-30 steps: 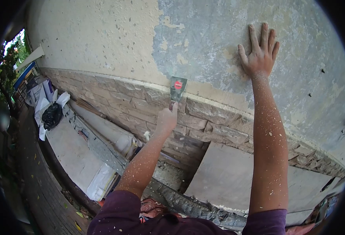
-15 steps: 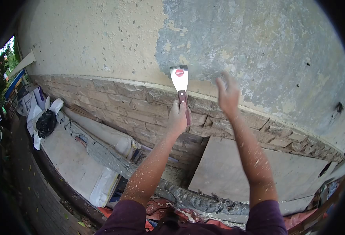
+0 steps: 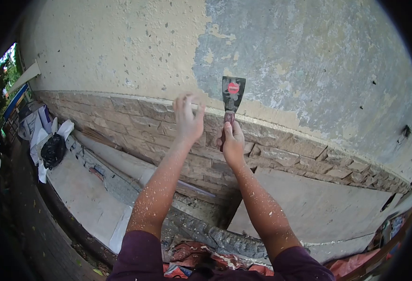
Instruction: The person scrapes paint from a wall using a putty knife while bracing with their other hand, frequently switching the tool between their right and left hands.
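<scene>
Gripping scraper [image 3: 231, 105], blade [image 3: 233, 91] above stone ledge [image 3: 285, 130].

Dark scraper blade [image 3: 233, 102], red sticker [image 3: 233, 87], beige-and-grey wall [image 3: 121, 42].

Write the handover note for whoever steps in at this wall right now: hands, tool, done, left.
Left hand: open, empty, raised in front of the stone ledge; blurred.
Right hand: gripping the scraper by its handle, blade pointing up just above the ledge.
Done: the grey patch on the right is largely bare of coating.
Left: cream coating covers the left part, plus a strip along the ledge.
</scene>
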### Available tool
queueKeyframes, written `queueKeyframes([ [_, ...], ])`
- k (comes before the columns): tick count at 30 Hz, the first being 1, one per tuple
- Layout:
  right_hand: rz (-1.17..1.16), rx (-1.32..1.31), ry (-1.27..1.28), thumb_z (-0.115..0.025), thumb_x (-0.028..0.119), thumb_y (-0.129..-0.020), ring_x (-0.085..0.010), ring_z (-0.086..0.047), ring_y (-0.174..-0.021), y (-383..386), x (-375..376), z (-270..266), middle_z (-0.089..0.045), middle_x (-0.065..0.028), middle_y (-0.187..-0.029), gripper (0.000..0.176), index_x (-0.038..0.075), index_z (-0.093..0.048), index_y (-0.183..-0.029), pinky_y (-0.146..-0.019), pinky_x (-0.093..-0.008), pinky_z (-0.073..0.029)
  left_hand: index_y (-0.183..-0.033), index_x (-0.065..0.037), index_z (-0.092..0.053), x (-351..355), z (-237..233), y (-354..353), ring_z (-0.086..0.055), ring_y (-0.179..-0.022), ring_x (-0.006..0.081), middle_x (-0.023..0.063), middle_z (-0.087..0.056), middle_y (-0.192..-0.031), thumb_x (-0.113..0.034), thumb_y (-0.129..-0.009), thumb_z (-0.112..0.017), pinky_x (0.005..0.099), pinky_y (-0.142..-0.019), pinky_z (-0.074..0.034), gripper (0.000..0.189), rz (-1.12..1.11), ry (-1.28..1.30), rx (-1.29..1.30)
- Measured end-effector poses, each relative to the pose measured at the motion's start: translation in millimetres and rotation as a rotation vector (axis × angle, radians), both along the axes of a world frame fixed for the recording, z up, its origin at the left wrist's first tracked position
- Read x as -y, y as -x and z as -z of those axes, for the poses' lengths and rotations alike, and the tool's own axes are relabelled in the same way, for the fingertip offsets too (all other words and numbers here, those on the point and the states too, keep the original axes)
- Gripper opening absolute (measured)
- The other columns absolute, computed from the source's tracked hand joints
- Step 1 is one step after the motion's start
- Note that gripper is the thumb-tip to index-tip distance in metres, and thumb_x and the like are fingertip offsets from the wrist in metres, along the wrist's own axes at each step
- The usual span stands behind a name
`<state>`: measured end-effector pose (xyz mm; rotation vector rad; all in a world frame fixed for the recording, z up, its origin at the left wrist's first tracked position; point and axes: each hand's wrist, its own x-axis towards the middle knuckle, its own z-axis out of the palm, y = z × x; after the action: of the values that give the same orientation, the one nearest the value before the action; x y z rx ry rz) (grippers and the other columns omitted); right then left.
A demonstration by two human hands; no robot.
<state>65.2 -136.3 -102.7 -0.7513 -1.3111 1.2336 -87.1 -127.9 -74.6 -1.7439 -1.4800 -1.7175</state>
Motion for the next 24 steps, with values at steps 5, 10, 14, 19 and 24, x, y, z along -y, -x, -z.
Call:
queueKeyframes([
  [5,0.171,0.092,0.110,-0.038,0.040,-0.102,-0.0128,-0.044,-0.039,16,-16,19,-0.044,-0.0016,-0.056,0.044,0.006,-0.046,-0.076,-0.036,-0.0290,-0.036,-0.144,-0.008,-0.032,-118,-73,42,-0.006,-0.141,0.0457,0.0237,-0.012,-0.154,-0.037,-0.094,-0.049,0.0569,-0.113,-0.010,0.060,-0.310,-0.103,-0.057],
  [10,0.318,0.221,-0.175,-0.038,0.042,-0.102,-0.0137,-0.047,-0.040,33,-97,-40,-0.048,-0.0024,-0.056,0.047,0.006,-0.049,-0.074,-0.038,-0.0300,-0.039,-0.151,-0.013,-0.023,-138,-67,50,0.001,-0.144,0.0440,0.0188,-0.005,-0.158,-0.044,-0.096,-0.041,0.0565,-0.114,0.000,0.066,-0.455,-0.128,-0.197],
  [14,0.572,0.281,-0.321,-0.040,0.040,-0.101,-0.0144,-0.050,-0.042,30,-69,34,-0.050,-0.0029,-0.055,0.046,0.004,-0.051,-0.074,-0.041,-0.0303,-0.041,-0.150,-0.013,-0.024,-141,-66,54,0.000,-0.145,0.0426,0.0167,-0.008,-0.158,-0.045,-0.095,-0.040,0.0569,-0.114,0.000,0.066,-0.366,-0.217,-0.200],
  [19,0.382,0.183,-0.072,-0.039,0.040,-0.102,-0.0140,-0.049,-0.041,49,-68,15,-0.049,-0.0035,-0.055,0.047,0.003,-0.049,-0.075,-0.039,-0.0298,-0.038,-0.151,-0.017,-0.024,-138,-64,59,0.002,-0.145,0.0409,0.0153,-0.007,-0.159,-0.044,-0.094,-0.039,0.0562,-0.115,0.002,0.064,-0.373,-0.239,-0.208],
  [24,0.316,-0.028,-0.067,-0.039,0.042,-0.102,-0.0128,-0.044,-0.040,23,-63,20,-0.046,-0.0025,-0.056,0.045,0.005,-0.048,-0.077,-0.037,-0.0287,-0.035,-0.152,-0.015,-0.020,-138,-65,57,0.002,-0.145,0.0403,0.0152,-0.006,-0.159,-0.044,-0.095,-0.038,0.0557,-0.114,0.001,0.066,-0.406,-0.186,-0.228],
])
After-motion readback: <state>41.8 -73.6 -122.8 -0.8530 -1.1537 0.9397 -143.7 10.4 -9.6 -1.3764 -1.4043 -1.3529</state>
